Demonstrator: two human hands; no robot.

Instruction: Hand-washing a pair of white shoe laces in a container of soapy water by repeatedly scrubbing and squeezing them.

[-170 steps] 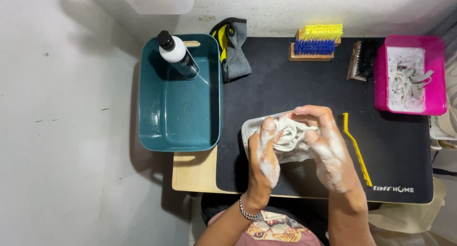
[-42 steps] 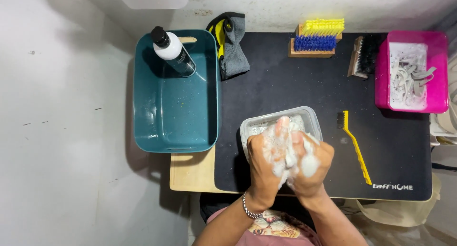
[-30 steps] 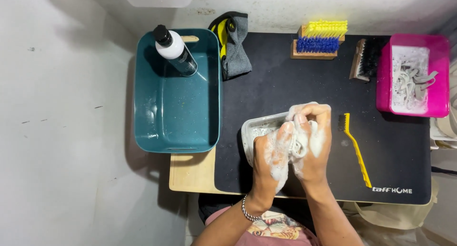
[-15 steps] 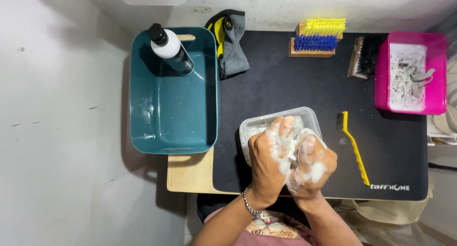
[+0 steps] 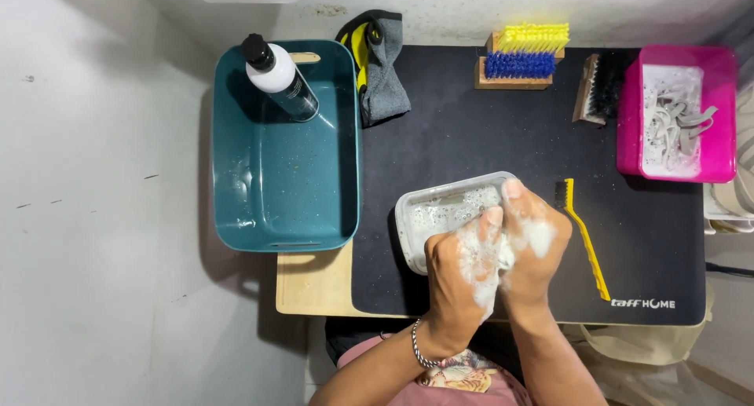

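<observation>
My left hand point(image 5: 458, 279) and my right hand point(image 5: 536, 245) are pressed together, both coated in white foam. A soapy white bundle of laces point(image 5: 503, 257) is squeezed between them, mostly hidden by fingers and lather. The hands hover over the right end of a clear plastic container point(image 5: 440, 211) holding sudsy water, which rests on a black mat point(image 5: 471, 131). My right fingertips reach the container's far right corner. A metal bracelet sits on my left wrist.
A teal tub point(image 5: 353, 139) holding a black-and-white bottle point(image 5: 279, 80) stands at the left. At the back are a grey-yellow cloth point(image 5: 381, 68), yellow and blue brushes point(image 5: 522, 56) and a black-bristled brush point(image 5: 597, 88). A pink tray point(image 5: 628, 115) of white laces stands at right, with a thin yellow brush point(image 5: 585, 241) near my right hand.
Both hands keep rubbing the soapy bundle over the container. The right hand has slid forward past the left since half a second ago. Nothing else moved.
</observation>
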